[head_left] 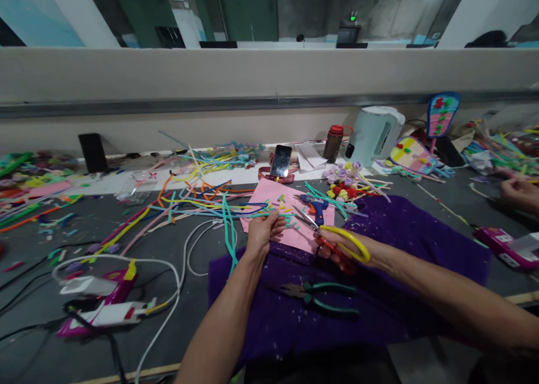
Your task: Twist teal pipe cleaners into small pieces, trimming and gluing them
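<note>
My left hand (265, 227) is curled over the pink sheet, closed at the end of a bunch of pipe cleaners (210, 205) in blue, yellow and teal that trails off to the left. My right hand (332, 242) grips scissors (357, 246) with one yellow and one red handle; their blades point up and left towards my left hand. Short cut pieces of pipe cleaner lie on the pink sheet (259, 196). Just behind the blades rests a blue glue gun (314, 207). Green-handled pliers (328, 297) lie on the purple cloth (295, 330) between my forearms.
A phone (281, 160), a red-capped bottle (334, 142) and a pale kettle (373, 134) stand at the back. Magenta power strips (122, 283) and white cables (179, 277) occupy the left. Another person's hand (520, 194) shows at the far right.
</note>
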Demonstrator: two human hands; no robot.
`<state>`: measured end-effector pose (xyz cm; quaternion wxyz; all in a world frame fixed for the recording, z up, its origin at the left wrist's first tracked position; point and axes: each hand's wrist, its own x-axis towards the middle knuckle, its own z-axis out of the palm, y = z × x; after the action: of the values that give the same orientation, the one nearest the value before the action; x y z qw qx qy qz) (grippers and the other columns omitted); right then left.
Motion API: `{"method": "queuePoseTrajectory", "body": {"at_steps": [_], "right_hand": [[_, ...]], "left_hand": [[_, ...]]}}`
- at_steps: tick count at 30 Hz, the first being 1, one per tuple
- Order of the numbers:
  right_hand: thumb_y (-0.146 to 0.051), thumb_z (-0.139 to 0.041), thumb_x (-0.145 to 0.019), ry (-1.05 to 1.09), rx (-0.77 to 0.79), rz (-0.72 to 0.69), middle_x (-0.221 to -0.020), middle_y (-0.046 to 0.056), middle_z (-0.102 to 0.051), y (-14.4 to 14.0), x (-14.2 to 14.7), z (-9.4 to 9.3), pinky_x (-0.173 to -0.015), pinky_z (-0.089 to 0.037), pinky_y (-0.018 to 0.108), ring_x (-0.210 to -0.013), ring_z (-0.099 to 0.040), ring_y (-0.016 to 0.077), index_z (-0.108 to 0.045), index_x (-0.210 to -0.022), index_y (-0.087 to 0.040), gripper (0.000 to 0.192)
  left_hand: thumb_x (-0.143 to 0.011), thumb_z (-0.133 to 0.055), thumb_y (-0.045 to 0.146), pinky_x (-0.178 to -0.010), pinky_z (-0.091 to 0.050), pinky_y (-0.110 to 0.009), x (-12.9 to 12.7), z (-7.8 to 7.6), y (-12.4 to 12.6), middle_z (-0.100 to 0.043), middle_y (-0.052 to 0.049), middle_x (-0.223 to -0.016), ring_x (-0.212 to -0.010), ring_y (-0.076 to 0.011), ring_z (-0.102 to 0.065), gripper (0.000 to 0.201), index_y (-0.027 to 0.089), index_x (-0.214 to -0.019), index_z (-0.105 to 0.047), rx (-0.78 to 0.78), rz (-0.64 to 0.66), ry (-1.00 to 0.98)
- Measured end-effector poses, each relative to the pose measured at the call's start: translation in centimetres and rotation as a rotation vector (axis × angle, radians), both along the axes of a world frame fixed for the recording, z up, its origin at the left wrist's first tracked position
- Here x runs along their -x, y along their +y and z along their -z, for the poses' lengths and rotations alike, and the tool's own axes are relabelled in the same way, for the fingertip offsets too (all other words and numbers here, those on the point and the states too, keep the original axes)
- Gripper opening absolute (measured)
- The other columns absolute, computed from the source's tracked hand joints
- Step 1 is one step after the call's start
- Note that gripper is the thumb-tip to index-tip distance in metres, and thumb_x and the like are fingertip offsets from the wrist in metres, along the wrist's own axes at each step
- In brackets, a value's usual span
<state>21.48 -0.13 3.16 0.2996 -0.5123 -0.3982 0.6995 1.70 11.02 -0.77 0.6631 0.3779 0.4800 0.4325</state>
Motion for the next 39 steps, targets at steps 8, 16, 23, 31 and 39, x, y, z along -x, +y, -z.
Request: {"method": "queuePoseTrajectory", "body": {"at_steps": [8, 16, 23, 31, 39], "right_hand": [[-0.057, -0.048, -0.075, -0.038, -0.031, -0.05, -0.06, -0.005, -0.05, 0.6, 1.4, 0.5, -0.033, -0.043, 0.018, -0.038, -0.045, 0.0056, -0.045, -0.084, -0.021, 0.038], [-0.053, -0.053, -0.074, 0.021, -0.003, -0.012, -0.056, -0.007, -0.044, 1.5, 0.9, 1.3, -0.026, -0.023, 0.01, -0.033, -0.031, 0.0014, -0.043, -0.078, -0.02, 0.034], [-0.052, -0.052, -0.075, 0.017, 0.114, 0.004, -0.054, -0.007, -0.043, 2.3, 0.0, 1.7, -0.026, -0.017, 0.009, -0.032, -0.027, 0.0007, -0.043, -0.077, -0.019, 0.034], [-0.055, -0.052, -0.074, 0.02, 0.048, -0.022, -0.055, -0.006, -0.045, 1.1, -0.7, 1.0, -0.026, -0.016, 0.008, -0.032, -0.024, -0.0008, -0.045, -0.076, -0.018, 0.038], [-0.056, -0.05, -0.075, 0.015, 0.014, -0.005, -0.064, -0.002, -0.052, -1.3, 0.4, -0.5, -0.04, -0.047, 0.02, -0.047, -0.048, 0.0075, -0.049, -0.086, -0.019, 0.039]], "left_hand": [[-0.066, -0.067, 0.026, -0.044, -0.048, -0.016, -1.4, -0.7, -1.4, -0.066, -0.009, -0.064, -0.048, -0.01, -0.06, 0.021, 0.006, -0.07, -0.064, 0.018, 0.068, -0.055], [-0.065, -0.067, 0.031, -0.039, -0.047, -0.017, -1.0, -0.5, -1.1, -0.065, -0.008, -0.057, -0.041, -0.0106, -0.058, 0.026, 0.006, -0.071, -0.065, 0.048, 0.068, -0.001], [-0.064, -0.067, 0.035, -0.033, -0.043, -0.017, -0.2, 0.1, -0.2, -0.065, -0.007, -0.056, -0.037, -0.0095, -0.055, 0.029, 0.007, -0.07, -0.064, 0.005, 0.033, 0.035], [-0.062, -0.068, 0.035, -0.034, -0.044, -0.018, 0.1, -0.2, 0.0, -0.064, -0.006, -0.056, -0.038, -0.0104, -0.055, 0.029, 0.008, -0.069, -0.063, 0.005, 0.021, 0.032], [-0.064, -0.069, 0.026, -0.042, -0.048, -0.016, -0.3, -0.9, -0.6, -0.066, -0.007, -0.062, -0.047, -0.0097, -0.06, 0.02, 0.008, -0.071, -0.063, -0.005, 0.003, -0.06]]}}
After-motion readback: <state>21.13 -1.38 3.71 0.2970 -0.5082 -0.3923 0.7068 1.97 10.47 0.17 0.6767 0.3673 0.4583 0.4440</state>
